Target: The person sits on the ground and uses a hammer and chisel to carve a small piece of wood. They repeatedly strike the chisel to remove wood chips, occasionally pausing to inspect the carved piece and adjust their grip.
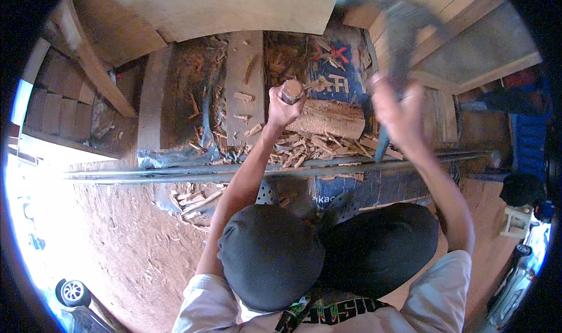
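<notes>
My left hand point(283, 112) is closed around a round wooden handle point(292, 89), probably a chisel's, held upright with its end facing me. Its lower part is hidden by the hand and the wood. Just beside it lies a thick piece of wood point(336, 120) with a rough, cut surface. My right hand point(399, 110), smeared by motion, grips a hammer point(401, 43) with a bluish handle. The hammer's blurred head is raised beyond the hand, at the top right.
Wood chips point(310, 148) lie heaped around the wood. A plank point(244, 93) stretches away on the left, and large boards point(234, 11) stand at the back. A metal rail point(222, 174) crosses in front of my knees. Wooden panels point(474, 46) lean at the right.
</notes>
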The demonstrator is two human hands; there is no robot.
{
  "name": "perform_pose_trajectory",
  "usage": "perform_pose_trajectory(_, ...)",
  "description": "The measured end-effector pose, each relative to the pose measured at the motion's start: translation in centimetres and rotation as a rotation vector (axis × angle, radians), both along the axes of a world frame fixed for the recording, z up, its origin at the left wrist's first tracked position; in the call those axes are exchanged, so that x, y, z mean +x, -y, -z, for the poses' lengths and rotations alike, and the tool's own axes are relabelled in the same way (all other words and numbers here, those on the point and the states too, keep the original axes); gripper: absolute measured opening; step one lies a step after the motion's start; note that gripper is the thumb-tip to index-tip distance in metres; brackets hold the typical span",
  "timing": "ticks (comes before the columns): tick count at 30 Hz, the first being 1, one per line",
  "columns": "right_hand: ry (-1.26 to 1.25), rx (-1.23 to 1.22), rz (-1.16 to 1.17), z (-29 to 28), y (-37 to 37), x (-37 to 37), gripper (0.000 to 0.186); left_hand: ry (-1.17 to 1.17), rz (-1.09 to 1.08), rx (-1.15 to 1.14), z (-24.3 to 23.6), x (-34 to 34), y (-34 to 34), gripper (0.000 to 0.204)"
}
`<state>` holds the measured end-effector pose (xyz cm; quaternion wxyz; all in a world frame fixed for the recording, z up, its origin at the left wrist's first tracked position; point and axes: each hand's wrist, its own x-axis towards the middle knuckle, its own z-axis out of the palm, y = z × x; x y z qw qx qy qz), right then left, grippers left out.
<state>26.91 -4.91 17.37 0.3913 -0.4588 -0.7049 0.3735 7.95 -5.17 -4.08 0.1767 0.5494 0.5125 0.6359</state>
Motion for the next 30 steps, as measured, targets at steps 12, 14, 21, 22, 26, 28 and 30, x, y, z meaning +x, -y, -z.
perform_pose_trajectory(12, -0.087, -0.309, 0.041, -4.6, 0.1, 2.4, 0.02, -0.042, 0.141, -0.305, -2.9, 0.1, 1.3, 0.022)
perform_pose_trajectory(14, -0.294, -0.213, 0.081, -4.3, 0.2, 1.8, 0.022, -0.052, 0.047, -0.068, -3.5, 0.2, 1.3, 0.014)
perform_pose_trajectory(21, 0.631, -0.194, -0.048, 6.3, 1.1, 1.3, 0.029, 0.24, 0.338, -0.586, -4.2, -0.2, 1.8, 0.043)
perform_pose_trajectory(22, 0.468, -0.339, -0.049, 6.1, 0.7, 1.7, 0.029, 0.213, 0.277, -0.489, -4.0, -0.3, 1.7, 0.045)
perform_pose_trajectory(26, 0.178, -0.478, 0.13, 1.4, 0.2, 2.3, 0.026, 0.07, 0.161, -0.491, -2.7, -0.5, 1.3, 0.03)
perform_pose_trajectory(28, -0.064, -0.33, 0.087, -1.9, -0.5, 2.3, 0.026, 0.049, 0.192, -0.433, -1.9, -0.3, 1.2, 0.027)
perform_pose_trajectory(30, -0.31, -0.221, 0.131, -3.4, -1.0, 1.8, 0.021, 0.008, 0.154, -0.282, -1.3, -0.2, 0.8, 0.025)
